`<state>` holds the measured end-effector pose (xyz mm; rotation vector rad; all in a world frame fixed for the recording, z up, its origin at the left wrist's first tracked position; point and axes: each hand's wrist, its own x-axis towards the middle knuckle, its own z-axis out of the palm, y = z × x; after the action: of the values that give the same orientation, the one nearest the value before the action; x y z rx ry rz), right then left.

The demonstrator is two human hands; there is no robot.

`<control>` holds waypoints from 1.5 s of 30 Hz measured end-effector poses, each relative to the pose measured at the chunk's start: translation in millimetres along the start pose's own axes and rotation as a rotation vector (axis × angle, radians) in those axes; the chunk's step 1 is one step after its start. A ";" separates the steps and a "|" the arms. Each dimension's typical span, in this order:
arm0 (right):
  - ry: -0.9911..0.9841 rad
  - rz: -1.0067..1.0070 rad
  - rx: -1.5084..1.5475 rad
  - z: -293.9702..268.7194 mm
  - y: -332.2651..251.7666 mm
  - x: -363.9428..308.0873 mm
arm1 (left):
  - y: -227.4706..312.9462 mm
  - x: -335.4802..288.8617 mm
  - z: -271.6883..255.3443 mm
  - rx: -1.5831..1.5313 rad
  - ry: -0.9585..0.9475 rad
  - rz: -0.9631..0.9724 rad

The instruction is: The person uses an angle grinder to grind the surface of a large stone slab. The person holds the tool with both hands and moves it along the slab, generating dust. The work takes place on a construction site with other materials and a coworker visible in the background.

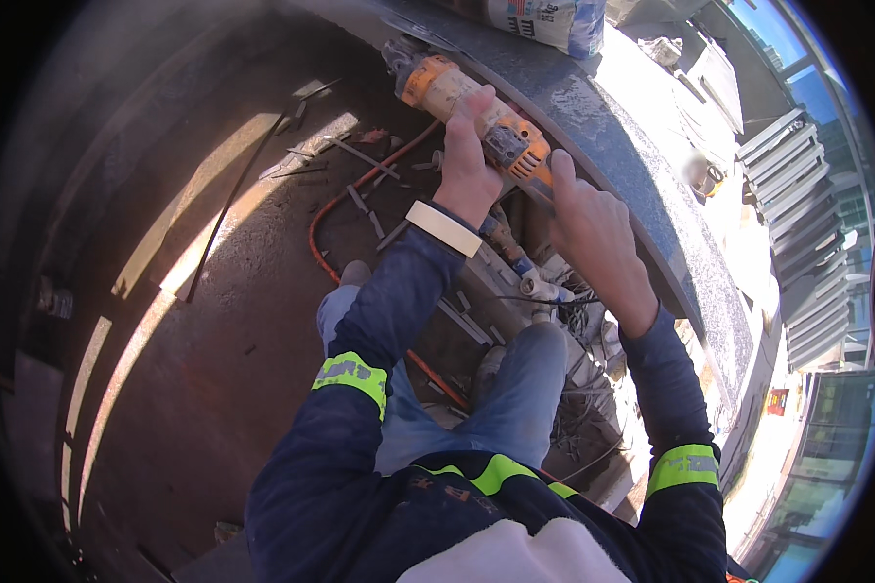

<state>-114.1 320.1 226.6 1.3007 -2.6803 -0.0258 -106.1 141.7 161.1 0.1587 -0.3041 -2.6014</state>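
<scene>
An orange and grey angle grinder [445, 85] lies slantwise across the upper middle, its head pointing up and left along the edge of a dark stone slab [642, 160]. My left hand [467, 160] wraps around the middle of the grinder's body, thumb on top. Around its rear handle closes my right hand [598, 228], also thumb on top. The grinder's head is next to the slab's edge; whether the disc touches the stone I cannot tell. Dust hazes the upper left.
An orange cord [323, 209] runs over the dusty floor by my legs. Several cut strips [365, 209] are scattered there. Below the slab are white pipe fittings [544, 289] and loose wires. A bag [554, 21] stands on the slab; grey slats [797, 214] stack at the right.
</scene>
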 end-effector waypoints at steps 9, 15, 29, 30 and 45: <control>-0.040 -0.006 -0.016 -5.7 -4.4 2.8 | 7.4 7.9 -14.6 -0.024 -0.114 -0.058; -0.095 0.080 0.025 -13.0 3.9 -26.7 | -13.0 -22.8 -8.2 -0.021 -0.140 -0.081; -0.070 0.046 -0.018 -8.4 21.2 -39.1 | -29.3 -33.9 -1.1 0.012 -0.170 -0.030; -0.061 0.038 -0.017 -6.6 21.2 -36.4 | -27.7 -31.5 -2.4 0.018 -0.164 -0.031; -0.036 -0.003 -0.004 -2.8 6.2 -6.9 | -6.4 -1.3 -9.9 -0.013 -0.117 -0.024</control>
<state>-114.3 329.5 229.0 1.3158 -2.7061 -0.0553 -106.4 145.8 150.1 0.0051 -0.3283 -2.6414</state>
